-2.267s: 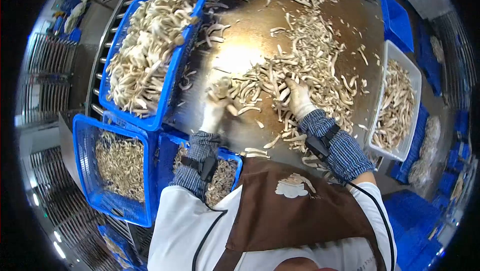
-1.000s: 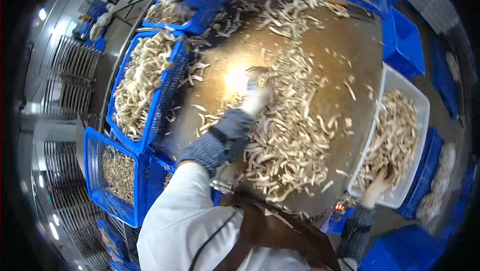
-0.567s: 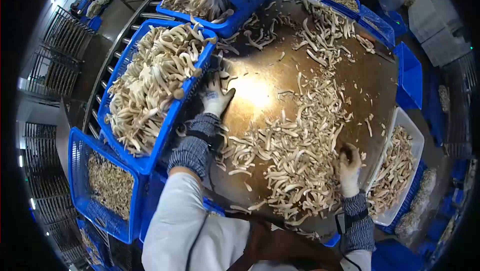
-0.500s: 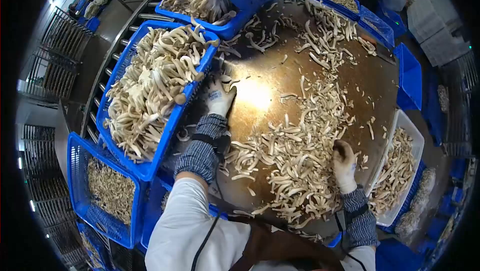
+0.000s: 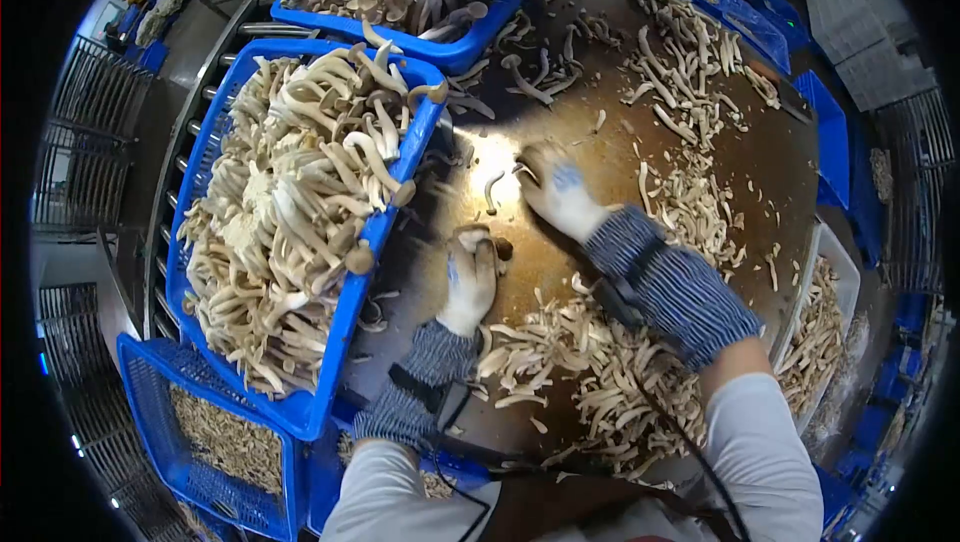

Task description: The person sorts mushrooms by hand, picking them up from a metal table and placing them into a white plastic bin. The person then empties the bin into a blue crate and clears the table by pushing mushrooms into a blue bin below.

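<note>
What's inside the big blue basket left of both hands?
Mushrooms fill the blue basket, some overlapping its rim. Its floor and anything beneath the top layer are covered.

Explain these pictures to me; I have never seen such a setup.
No machine here: you see a person's left hand and right hand, both white-gloved. One camera worn on the head looks forward and down at them.

Loose, pale, curved mushrooms lie on a shiny, brown-stained table. To the left stands a blue plastic basket heaped with long-stemmed mushrooms; to the right, a white plastic tub holds more.

The left hand curls beside a small brown lump; the right hand bends over the table. Whether either grips anything is unclear.
</note>
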Motion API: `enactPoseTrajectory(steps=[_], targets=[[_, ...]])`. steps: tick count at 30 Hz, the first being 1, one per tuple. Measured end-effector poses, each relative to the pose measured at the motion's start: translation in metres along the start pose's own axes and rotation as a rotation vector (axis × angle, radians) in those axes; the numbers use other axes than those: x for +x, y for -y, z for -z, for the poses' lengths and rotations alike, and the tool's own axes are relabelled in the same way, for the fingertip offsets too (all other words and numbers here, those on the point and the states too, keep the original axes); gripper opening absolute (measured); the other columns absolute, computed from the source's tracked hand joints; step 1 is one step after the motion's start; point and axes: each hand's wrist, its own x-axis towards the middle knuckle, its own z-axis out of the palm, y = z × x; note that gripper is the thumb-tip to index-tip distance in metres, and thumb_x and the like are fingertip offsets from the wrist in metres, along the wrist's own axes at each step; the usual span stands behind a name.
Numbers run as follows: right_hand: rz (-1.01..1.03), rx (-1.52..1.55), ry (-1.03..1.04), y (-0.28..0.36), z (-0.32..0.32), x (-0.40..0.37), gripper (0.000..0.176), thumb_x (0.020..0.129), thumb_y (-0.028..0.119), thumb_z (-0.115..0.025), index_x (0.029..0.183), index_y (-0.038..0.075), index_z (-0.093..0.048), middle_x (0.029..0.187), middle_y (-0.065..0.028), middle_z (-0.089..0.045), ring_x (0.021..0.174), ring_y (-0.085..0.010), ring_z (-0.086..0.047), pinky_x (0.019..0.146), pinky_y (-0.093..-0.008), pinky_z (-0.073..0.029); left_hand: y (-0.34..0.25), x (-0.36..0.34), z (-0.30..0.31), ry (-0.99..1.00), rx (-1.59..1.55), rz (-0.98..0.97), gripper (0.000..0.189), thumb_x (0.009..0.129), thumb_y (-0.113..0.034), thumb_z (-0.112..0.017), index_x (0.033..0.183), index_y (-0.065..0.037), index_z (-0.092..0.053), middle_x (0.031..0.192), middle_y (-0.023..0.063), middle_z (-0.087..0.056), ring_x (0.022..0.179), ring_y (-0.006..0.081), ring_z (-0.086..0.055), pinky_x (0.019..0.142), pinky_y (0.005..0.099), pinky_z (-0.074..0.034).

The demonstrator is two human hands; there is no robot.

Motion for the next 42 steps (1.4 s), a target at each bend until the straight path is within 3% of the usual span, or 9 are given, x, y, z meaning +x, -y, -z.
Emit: enactPoseTrajectory(steps=[9,16,19,23,26,30,35,39,42], targets=[[-0.216,-0.330,0.531,0.013,-0.067,0.139,0.024,0.087,0.018,-0.062,0.103,0.002,-0.070,0.103,-0.0182,-0.071,0.096,-0.0346,-0.069,0.084,-0.0458,-0.056,-0.039,-0.015,0.017,0.221,0.522,-0.198,0.030,0.078,0.002,-0.066,0.108,-0.002,-0.065,0.109,0.0182,-0.065,0.108,0.0358,-0.063,0.097,0.0463,-0.048],[-0.267,-0.512,-0.107,-0.049,-0.040,0.134,0.039,0.089,0.012,-0.056,0.124,-0.003,-0.058,0.122,-0.0246,-0.062,0.101,-0.0383,-0.068,0.086,-0.0469,-0.055,-0.007,-0.002,0.049,0.071,0.977,-0.266,0.062,0.078,-0.018,-0.070,0.136,-0.006,-0.054,0.145,0.0268,-0.042,0.128,0.0456,-0.047,0.107,0.0563,-0.040],[-0.349,-0.433,0.221,-0.056,-0.025,0.127,0.035,0.089,0.015,-0.055,0.119,-0.002,-0.060,0.108,-0.0240,-0.066,0.100,-0.0374,-0.069,0.084,-0.0458,-0.056,-0.016,0.028,0.022,0.158,0.909,-0.338,0.079,0.071,-0.029,-0.078,0.142,-0.011,-0.049,0.151,0.0271,-0.034,0.135,0.0484,-0.036,0.109,0.0599,-0.035],[-0.127,-0.188,0.459,-0.040,0.022,0.081,0.033,0.085,0.033,-0.059,0.094,0.001,-0.060,0.087,-0.0202,-0.068,0.087,-0.0346,-0.069,0.081,-0.0447,-0.055,-0.010,0.034,-0.047,0.583,0.658,-0.403,0.073,0.068,-0.025,-0.085,0.134,-0.010,-0.055,0.145,0.0248,-0.041,0.134,0.0439,-0.039,0.111,0.0510,-0.036],[-0.495,0.201,0.648,-0.033,0.088,0.070,0.038,0.083,0.020,-0.065,0.110,-0.004,-0.058,0.095,-0.0212,-0.068,0.094,-0.0340,-0.068,0.086,-0.0395,-0.055,-0.029,-0.008,-0.099,0.913,0.234,-0.328,0.070,0.070,-0.012,-0.084,0.134,-0.006,-0.056,0.147,0.0240,-0.044,0.135,0.0394,-0.044,0.113,0.0456,-0.038],[-0.305,-0.137,-0.151,-0.138,0.092,0.068,0.033,0.089,0.011,-0.059,0.119,-0.001,-0.057,0.113,-0.0198,-0.062,0.105,-0.0349,-0.064,0.089,-0.0437,-0.053,-0.043,-0.051,-0.130,1.272,0.083,-0.367,0.088,0.073,-0.024,-0.083,0.149,-0.007,-0.043,0.156,0.0276,-0.032,0.141,0.0420,-0.039,0.113,0.0459,-0.041],[-0.680,-0.507,0.240,-0.211,0.136,0.109,0.044,0.086,0.030,-0.066,0.120,0.003,-0.059,0.115,-0.0214,-0.064,0.111,-0.0377,-0.061,0.095,-0.0457,-0.051,-0.102,-0.008,-0.131,1.593,0.323,-0.507,0.073,0.073,-0.029,-0.076,0.139,-0.007,-0.056,0.146,0.0177,-0.052,0.133,0.0353,-0.052,0.109,0.0440,-0.045],[-0.587,-0.494,0.484,-0.182,0.148,0.081,0.030,0.088,0.030,-0.062,0.108,0.008,-0.061,0.105,-0.0130,-0.069,0.098,-0.0285,-0.068,0.091,-0.0427,-0.053,-0.092,0.071,-0.123,0.726,0.570,-0.415,0.055,0.070,-0.004,-0.070,0.124,0.001,-0.061,0.117,0.0234,-0.062,0.117,0.0395,-0.057,0.101,0.0469,-0.047],[-0.659,-0.275,0.738,-0.149,0.166,0.050,0.043,0.094,0.031,-0.056,0.127,0.002,-0.059,0.134,-0.0185,-0.059,0.118,-0.0305,-0.061,0.105,-0.0432,-0.047,-0.035,0.149,-0.128,-0.068,0.638,-0.577,0.073,0.080,-0.013,-0.073,0.145,-0.001,-0.042,0.145,0.0319,-0.036,0.136,0.0464,-0.035,0.112,0.0535,-0.034]])
